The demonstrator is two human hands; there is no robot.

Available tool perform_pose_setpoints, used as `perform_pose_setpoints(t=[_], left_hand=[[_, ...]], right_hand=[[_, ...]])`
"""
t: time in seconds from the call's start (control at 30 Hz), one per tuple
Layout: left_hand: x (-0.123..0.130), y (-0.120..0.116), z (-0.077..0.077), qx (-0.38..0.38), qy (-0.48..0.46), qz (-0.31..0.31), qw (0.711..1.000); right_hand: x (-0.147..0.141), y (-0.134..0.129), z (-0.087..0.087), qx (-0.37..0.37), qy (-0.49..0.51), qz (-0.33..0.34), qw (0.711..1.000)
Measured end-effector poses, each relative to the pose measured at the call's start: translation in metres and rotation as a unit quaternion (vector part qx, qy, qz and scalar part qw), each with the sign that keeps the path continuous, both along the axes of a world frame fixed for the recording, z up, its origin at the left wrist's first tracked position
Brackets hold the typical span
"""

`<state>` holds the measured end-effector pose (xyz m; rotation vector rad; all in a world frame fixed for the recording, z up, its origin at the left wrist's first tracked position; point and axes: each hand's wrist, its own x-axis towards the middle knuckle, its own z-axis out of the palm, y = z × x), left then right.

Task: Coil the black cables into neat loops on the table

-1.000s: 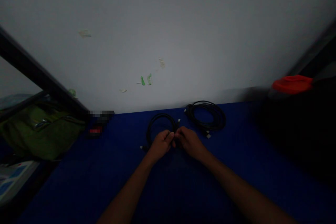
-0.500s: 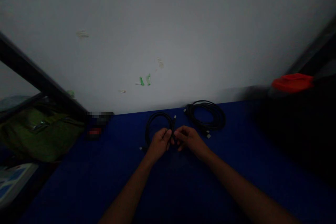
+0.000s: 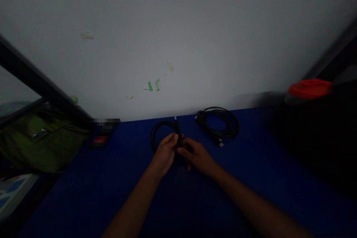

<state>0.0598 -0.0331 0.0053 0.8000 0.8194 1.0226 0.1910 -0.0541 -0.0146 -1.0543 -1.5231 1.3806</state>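
A looped black cable (image 3: 156, 128) is at the middle of the blue surface (image 3: 119, 178), one plug pointing up toward the wall. My left hand (image 3: 166, 151) grips the bundled right side of this loop between thumb and fingers. Close beside it, my right hand (image 3: 196, 156) has its fingers bent round the lower part of the same bundle; its fingertips are partly hidden in the dark. A second coiled black cable (image 3: 232, 124) lies behind and right of my hands, its plugs at its left side, touched by neither hand.
Behind the surface rises a pale wall (image 3: 212, 37) with green tape bits. Dark posts stand at both sides. A green bag (image 3: 64, 141) and a pixelated dark object (image 3: 104, 132) are left; a red-orange item (image 3: 311, 88) tops a black shape at right.
Both hands and the held cable have shifted slightly left. The plug now stands more upright, and the plug that showed left of my left hand is out of sight.
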Motion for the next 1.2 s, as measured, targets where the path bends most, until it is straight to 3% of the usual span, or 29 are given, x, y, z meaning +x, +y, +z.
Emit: perform_pose_setpoints(t=[0.07, 0.13, 0.2, 0.27, 0.37, 0.43, 0.53, 0.6, 0.67, 0.73, 0.8, 0.87, 0.93, 1.03, 1.2], left_hand=[[0.001, 0.000, 0.000, 0.024, 0.023, -0.017, 0.999], [-0.001, -0.001, 0.002, 0.084, 0.108, -0.037, 0.990], [-0.005, 0.000, 0.004, 0.169, 0.233, -0.050, 0.956], [-0.009, 0.000, 0.006, 0.254, 0.354, -0.081, 0.896], [-0.015, 0.001, 0.005, 0.350, 0.498, -0.165, 0.776], [-0.017, 0.003, 0.002, 0.394, 0.562, -0.188, 0.702], [-0.019, 0.005, -0.001, 0.434, 0.600, -0.187, 0.646], [-0.021, 0.006, -0.001, 0.435, 0.601, -0.186, 0.644], [-0.022, 0.007, 0.001, 0.413, 0.593, -0.182, 0.666], [-0.023, 0.008, 0.003, 0.382, 0.584, -0.168, 0.696], [-0.024, 0.009, 0.004, 0.356, 0.580, -0.142, 0.719], [-0.024, 0.010, 0.002, 0.339, 0.581, -0.104, 0.733], [-0.024, 0.011, 0.000, 0.335, 0.591, -0.060, 0.732], [-0.023, 0.012, -0.003, 0.337, 0.622, -0.019, 0.707], [-0.020, 0.011, -0.005, 0.341, 0.649, -0.055, 0.678]], right_hand=[[0.001, 0.001, -0.001, 0.010, 0.005, -0.002, 1.000], [0.002, 0.004, -0.001, -0.003, 0.023, -0.017, 1.000], [0.007, 0.008, 0.000, -0.030, 0.053, -0.046, 0.997], [0.013, 0.013, 0.003, -0.053, 0.088, -0.076, 0.992], [0.023, 0.020, 0.008, -0.077, 0.140, -0.111, 0.981], [0.027, 0.022, 0.010, -0.090, 0.168, -0.125, 0.974], [0.030, 0.024, 0.010, -0.098, 0.196, -0.119, 0.968], [0.031, 0.025, 0.008, -0.078, 0.208, -0.106, 0.969], [0.033, 0.026, 0.006, -0.038, 0.173, -0.092, 0.980], [0.036, 0.025, 0.006, 0.034, 0.069, -0.075, 0.994], [0.038, 0.023, 0.006, 0.141, -0.080, -0.043, 0.986], [0.038, 0.019, 0.009, 0.243, -0.220, -0.001, 0.945], [0.036, 0.015, 0.011, 0.299, -0.328, 0.042, 0.895], [0.030, 0.011, 0.012, 0.317, -0.425, 0.067, 0.845], [0.021, 0.010, 0.007, 0.332, -0.507, 0.057, 0.794]])
